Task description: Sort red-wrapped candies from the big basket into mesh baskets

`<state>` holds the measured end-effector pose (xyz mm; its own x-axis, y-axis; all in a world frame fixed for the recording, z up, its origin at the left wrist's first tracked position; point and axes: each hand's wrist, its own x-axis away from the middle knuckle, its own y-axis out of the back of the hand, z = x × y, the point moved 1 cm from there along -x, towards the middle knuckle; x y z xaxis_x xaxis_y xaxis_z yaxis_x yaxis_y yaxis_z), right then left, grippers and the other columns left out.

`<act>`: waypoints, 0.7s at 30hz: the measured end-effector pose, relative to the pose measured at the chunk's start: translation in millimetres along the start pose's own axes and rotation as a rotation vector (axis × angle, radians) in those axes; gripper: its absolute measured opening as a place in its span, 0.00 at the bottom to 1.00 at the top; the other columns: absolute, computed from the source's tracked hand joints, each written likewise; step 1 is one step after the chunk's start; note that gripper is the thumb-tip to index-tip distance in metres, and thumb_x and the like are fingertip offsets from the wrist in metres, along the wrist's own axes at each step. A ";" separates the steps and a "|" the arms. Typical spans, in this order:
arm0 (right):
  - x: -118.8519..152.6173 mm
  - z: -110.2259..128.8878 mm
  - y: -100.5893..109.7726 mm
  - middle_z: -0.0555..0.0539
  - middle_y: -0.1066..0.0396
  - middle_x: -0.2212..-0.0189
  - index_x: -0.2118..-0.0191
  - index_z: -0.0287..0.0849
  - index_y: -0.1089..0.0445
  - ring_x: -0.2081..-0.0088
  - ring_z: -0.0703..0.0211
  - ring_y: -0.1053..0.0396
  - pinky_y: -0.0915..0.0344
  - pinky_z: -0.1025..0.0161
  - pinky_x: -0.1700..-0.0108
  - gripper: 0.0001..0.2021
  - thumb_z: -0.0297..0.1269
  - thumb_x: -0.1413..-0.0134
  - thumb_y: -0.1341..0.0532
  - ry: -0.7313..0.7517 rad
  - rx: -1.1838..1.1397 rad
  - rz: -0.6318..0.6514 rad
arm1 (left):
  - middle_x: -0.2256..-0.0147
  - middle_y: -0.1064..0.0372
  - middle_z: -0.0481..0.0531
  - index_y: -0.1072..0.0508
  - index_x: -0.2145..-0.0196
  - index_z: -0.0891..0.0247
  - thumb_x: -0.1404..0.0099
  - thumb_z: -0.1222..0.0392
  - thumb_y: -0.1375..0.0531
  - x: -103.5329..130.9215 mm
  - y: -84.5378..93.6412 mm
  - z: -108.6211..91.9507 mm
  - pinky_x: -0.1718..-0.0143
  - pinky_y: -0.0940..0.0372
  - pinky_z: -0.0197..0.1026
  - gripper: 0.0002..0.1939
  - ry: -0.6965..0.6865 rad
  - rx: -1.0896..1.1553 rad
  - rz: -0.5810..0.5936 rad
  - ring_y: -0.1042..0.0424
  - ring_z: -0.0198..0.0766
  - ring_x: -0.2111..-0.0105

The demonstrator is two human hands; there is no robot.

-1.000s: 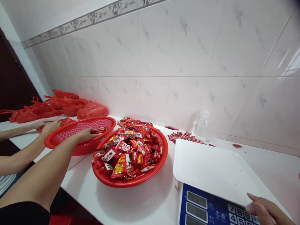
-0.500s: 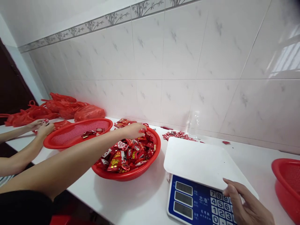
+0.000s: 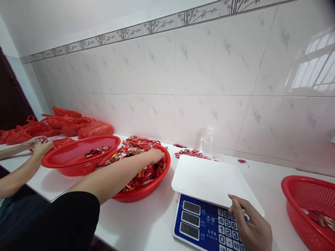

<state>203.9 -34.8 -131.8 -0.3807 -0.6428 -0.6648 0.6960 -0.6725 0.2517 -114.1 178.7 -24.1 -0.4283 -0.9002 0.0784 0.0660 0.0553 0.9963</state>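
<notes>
My left hand [image 3: 157,155] reaches down into a red plastic basket [image 3: 167,167] heaped with red-wrapped candies [image 3: 146,176]. Its fingers are buried among the wrappers, so I cannot see what they hold. Over the lower right of a digital scale [image 3: 190,219], my right hand [image 3: 252,223] hovers or rests by the edge of the white weighing plate [image 3: 209,177]. The thumb and forefinger are loosely bent with a small gap between them, and nothing shows in them. The plate carries only a few tiny specks.
To the left, a second red basket [image 3: 64,170] has a few candies in it; beyond lie tied red bags [image 3: 95,129]. A co-worker's hands [image 3: 42,144] handle a small packet. Small red packets [image 3: 192,152] lie behind the scale. Another red basket [image 3: 295,209] stands right.
My left hand has gone from the top of the candy heap deeper into it, near the basket's right side. The view has shifted right; my right hand stays by the scale.
</notes>
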 end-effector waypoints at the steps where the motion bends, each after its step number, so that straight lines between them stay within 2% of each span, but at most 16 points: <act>1: -0.4 0.4 0.5 0.49 0.26 0.75 0.65 0.44 0.26 0.74 0.58 0.27 0.28 0.64 0.70 0.18 0.51 0.42 0.45 0.000 0.001 -0.011 | 0.58 0.27 0.55 0.27 0.59 0.61 0.38 0.55 0.40 1.1 3.1 0.9 0.57 0.34 0.46 0.11 0.008 -0.016 0.025 0.28 0.45 0.59; 3: -1.6 -0.3 1.8 0.48 0.25 0.75 0.65 0.43 0.26 0.74 0.58 0.27 0.28 0.64 0.71 0.17 0.50 0.42 0.45 0.031 0.007 0.015 | 0.61 0.26 0.55 0.25 0.63 0.59 0.44 0.58 0.37 3.6 9.4 2.4 0.58 0.34 0.45 0.10 0.013 -0.049 0.084 0.28 0.48 0.61; 5: -2.2 -1.7 3.1 0.49 0.25 0.75 0.65 0.44 0.25 0.75 0.58 0.27 0.29 0.65 0.73 0.16 0.49 0.42 0.44 0.075 0.019 0.055 | 0.61 0.25 0.54 0.25 0.63 0.58 0.49 0.60 0.36 6.3 13.3 2.5 0.60 0.34 0.44 0.13 -0.006 -0.063 0.146 0.27 0.49 0.61; 7: -1.6 -1.7 3.8 0.49 0.25 0.75 0.66 0.44 0.25 0.76 0.59 0.27 0.29 0.65 0.74 0.16 0.50 0.42 0.44 0.097 0.036 0.063 | 0.59 0.25 0.54 0.25 0.60 0.57 0.52 0.60 0.36 8.8 12.3 1.1 0.60 0.34 0.44 0.18 -0.034 -0.063 0.207 0.27 0.50 0.61; 10: 1.4 2.4 3.2 0.48 0.24 0.71 0.65 0.44 0.26 0.72 0.57 0.26 0.29 0.65 0.72 0.18 0.53 0.42 0.45 0.038 0.039 0.027 | 0.55 0.26 0.57 0.28 0.52 0.56 0.53 0.57 0.35 11.1 2.6 -2.2 0.58 0.34 0.47 0.27 -0.040 -0.073 0.250 0.28 0.53 0.57; 12: 2.7 4.5 2.0 0.47 0.24 0.70 0.65 0.44 0.26 0.70 0.57 0.26 0.29 0.64 0.71 0.20 0.54 0.42 0.46 -0.007 0.039 0.018 | 0.54 0.27 0.59 0.30 0.51 0.56 0.53 0.57 0.35 11.2 -4.7 -3.7 0.54 0.36 0.51 0.29 -0.031 -0.091 0.240 0.29 0.56 0.55; 15: 1.0 0.5 0.8 0.47 0.24 0.72 0.64 0.44 0.25 0.72 0.57 0.26 0.29 0.65 0.73 0.19 0.54 0.42 0.46 0.005 0.054 0.016 | 0.54 0.27 0.59 0.29 0.53 0.57 0.50 0.59 0.35 10.4 -8.3 -3.3 0.53 0.37 0.51 0.24 -0.032 -0.101 0.192 0.29 0.55 0.55; 18: -2.4 -8.9 0.6 0.48 0.23 0.75 0.65 0.44 0.25 0.75 0.58 0.26 0.30 0.67 0.77 0.18 0.52 0.43 0.44 0.060 0.064 0.029 | 0.54 0.27 0.56 0.28 0.54 0.56 0.47 0.64 0.37 10.9 -0.4 0.9 0.55 0.35 0.47 0.20 -0.053 -0.082 0.142 0.28 0.51 0.56; 21: -2.7 -12.6 0.4 0.49 0.23 0.75 0.65 0.44 0.24 0.76 0.59 0.26 0.30 0.67 0.79 0.17 0.51 0.43 0.44 0.073 0.058 0.060 | 0.53 0.27 0.52 0.28 0.54 0.56 0.46 0.66 0.38 13.6 12.9 8.0 0.54 0.36 0.42 0.20 -0.085 -0.040 0.100 0.29 0.47 0.54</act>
<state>212.9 -28.7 -138.8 -0.2924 -0.6559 -0.6959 0.6789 -0.6549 0.3321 -126.3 170.7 -9.8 -0.4927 -0.8509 0.1821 0.1479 0.1244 0.9812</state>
